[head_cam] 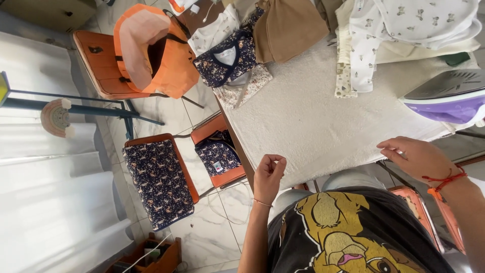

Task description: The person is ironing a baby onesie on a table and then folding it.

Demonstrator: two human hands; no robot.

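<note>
White towel (323,121) covers the table, its near edge under both hands: left hand (269,176) pinches that edge, fingers curled tight; right hand (417,157) presses it, fingers loosely spread. Purple iron (448,98) sits just beyond the right hand.

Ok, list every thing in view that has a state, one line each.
left hand: fingers pinched at the towel's near edge
right hand: fingers curled, resting on the towel's edge
white towel: spread flat over the table
iron: lying on the towel, unheld
dark patterned garment: folded, on the far pile
orange bag: open, on a chair
</note>
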